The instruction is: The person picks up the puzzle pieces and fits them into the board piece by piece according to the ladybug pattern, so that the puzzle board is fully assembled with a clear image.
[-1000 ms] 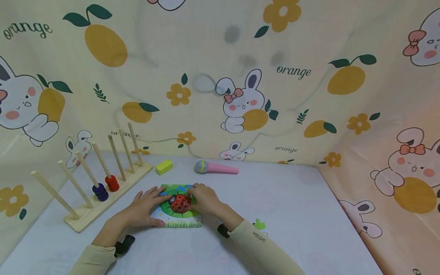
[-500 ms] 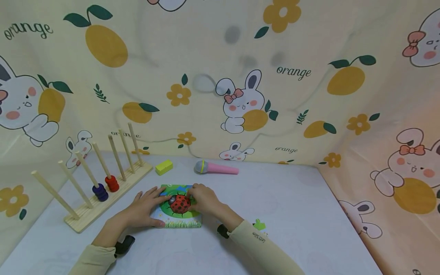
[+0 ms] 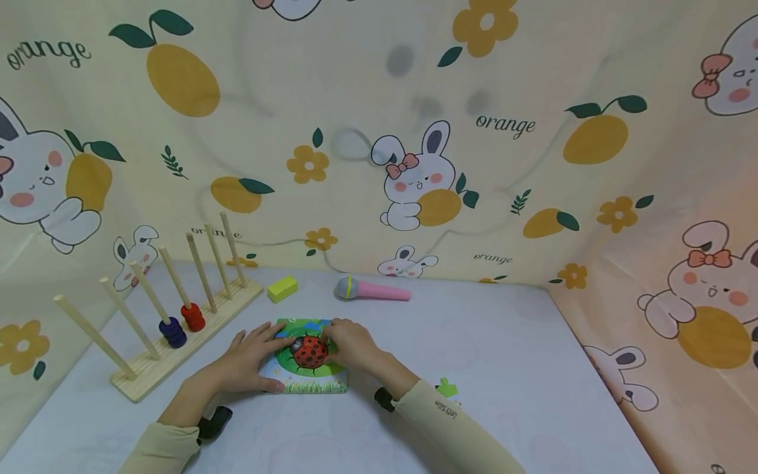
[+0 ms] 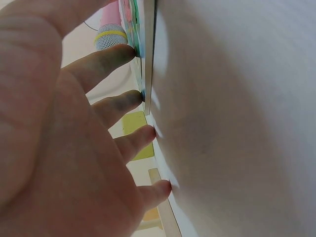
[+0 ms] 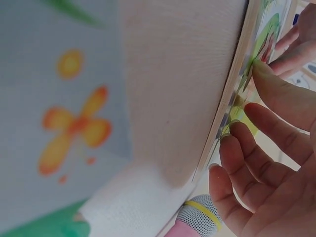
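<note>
A flat picture puzzle board [image 3: 316, 387] with a red ladybug [image 3: 310, 351] lies on the table in the head view. My left hand [image 3: 251, 357] spreads over its left side, index finger reaching the ladybug's head and thumb at the lower left edge. In the left wrist view, that hand's fingertips [image 4: 133, 98] line up along the board's edge. From the right, my right hand [image 3: 353, 343] bends its fingers onto the board's upper right part. The right wrist view has its thumb near the ladybug and the other fingertips at the surface; no piece shows between them.
A wooden peg rack [image 3: 142, 380] with blue rings [image 3: 172, 331] and red rings [image 3: 193, 316] stands at left. Behind the board lie a yellow block [image 3: 282, 288] and a pink toy microphone [image 3: 381, 290]. A green piece [image 3: 447, 387] lies beside the right sleeve.
</note>
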A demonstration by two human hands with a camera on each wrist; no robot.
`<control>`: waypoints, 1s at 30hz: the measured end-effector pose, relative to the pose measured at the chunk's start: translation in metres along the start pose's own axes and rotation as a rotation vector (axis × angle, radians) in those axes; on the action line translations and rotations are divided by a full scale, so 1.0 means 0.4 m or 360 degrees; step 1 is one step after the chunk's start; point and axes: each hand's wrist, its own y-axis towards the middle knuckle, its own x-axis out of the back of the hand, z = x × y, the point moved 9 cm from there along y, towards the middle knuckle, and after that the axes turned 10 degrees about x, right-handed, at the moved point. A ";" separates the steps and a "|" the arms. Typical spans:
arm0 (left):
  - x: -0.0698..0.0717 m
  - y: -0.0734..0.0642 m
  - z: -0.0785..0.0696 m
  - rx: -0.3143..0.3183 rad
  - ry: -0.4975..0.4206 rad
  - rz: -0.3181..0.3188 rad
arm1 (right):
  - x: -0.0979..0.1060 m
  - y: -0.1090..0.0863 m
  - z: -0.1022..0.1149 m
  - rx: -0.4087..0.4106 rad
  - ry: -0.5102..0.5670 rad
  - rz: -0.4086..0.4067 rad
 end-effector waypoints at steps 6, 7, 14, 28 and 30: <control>-0.003 0.001 0.004 0.0008 -0.0005 -0.0001 | 0.003 -0.002 0.005 0.0010 -0.0014 0.0007; -0.003 0.001 0.005 0.0009 -0.0005 0.0000 | 0.003 -0.002 0.006 0.0010 -0.0007 0.0017; -0.003 -0.001 0.004 0.0029 -0.0014 0.0009 | 0.007 -0.041 0.039 0.0011 -0.0012 0.0210; 0.006 -0.009 0.021 0.0010 -0.0079 0.0029 | -0.009 -0.144 0.117 0.0105 -0.0349 0.0406; 0.010 -0.014 0.032 0.0014 -0.0110 0.0044 | -0.007 -0.145 0.118 0.0121 -0.0353 0.0402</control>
